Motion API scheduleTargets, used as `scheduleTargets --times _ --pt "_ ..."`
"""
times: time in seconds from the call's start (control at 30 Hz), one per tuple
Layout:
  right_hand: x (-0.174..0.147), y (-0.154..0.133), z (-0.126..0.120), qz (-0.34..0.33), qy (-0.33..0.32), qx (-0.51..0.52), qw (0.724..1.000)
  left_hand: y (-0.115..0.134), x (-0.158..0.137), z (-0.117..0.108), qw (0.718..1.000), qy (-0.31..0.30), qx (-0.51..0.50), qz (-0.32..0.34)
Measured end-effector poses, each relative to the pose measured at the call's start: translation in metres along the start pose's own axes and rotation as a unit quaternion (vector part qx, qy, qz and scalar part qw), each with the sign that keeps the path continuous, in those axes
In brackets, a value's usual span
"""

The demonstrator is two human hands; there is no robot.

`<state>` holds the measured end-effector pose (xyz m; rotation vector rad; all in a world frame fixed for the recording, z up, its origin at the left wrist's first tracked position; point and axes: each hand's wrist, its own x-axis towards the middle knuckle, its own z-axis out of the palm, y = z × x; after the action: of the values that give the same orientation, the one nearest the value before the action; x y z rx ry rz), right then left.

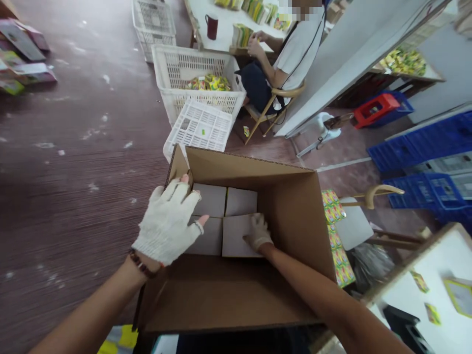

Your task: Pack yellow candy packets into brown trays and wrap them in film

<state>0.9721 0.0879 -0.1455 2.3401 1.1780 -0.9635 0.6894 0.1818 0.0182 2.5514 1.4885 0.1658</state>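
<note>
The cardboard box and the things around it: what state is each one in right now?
Cardboard box: open on top, partly filled.
Grey packs: four visible, in two rows inside the box.
Left hand: gloved, fingers spread at the box's left wall.
Right hand: gloved, on the near right pack.
White crate: open, partly filled with small packets.
Mug: upright.

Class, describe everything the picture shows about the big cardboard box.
The big cardboard box is plain brown, rectangular and seemingly corrugated. It stands upright, open at the top, with tall walls. Inside, low down, lie four pale-topped packs in two rows of two. The gloved left hand lies over its left edge; the gloved right hand reaches inside, on the near right pack. Its underside is hidden.
</note>
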Motion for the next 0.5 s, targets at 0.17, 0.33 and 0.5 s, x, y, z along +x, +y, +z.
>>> scheduleTargets --times 0.17,0.33,0.5 --pt "-0.008 0.017 0.046 -0.003 -0.097 -0.199 0.975 -0.003 -0.002 -0.001 1.0 0.004 -0.015 0.0" --pt "-0.001 0.009 0.069 -0.17 -0.158 -0.268 0.935 -0.005 -0.004 -0.003 1.0 -0.003 -0.028 -0.003" --pt "0.027 -0.01 0.075 -0.184 -0.206 -0.271 0.922 -0.005 -0.006 -0.003 0.999 -0.021 -0.038 -0.014"
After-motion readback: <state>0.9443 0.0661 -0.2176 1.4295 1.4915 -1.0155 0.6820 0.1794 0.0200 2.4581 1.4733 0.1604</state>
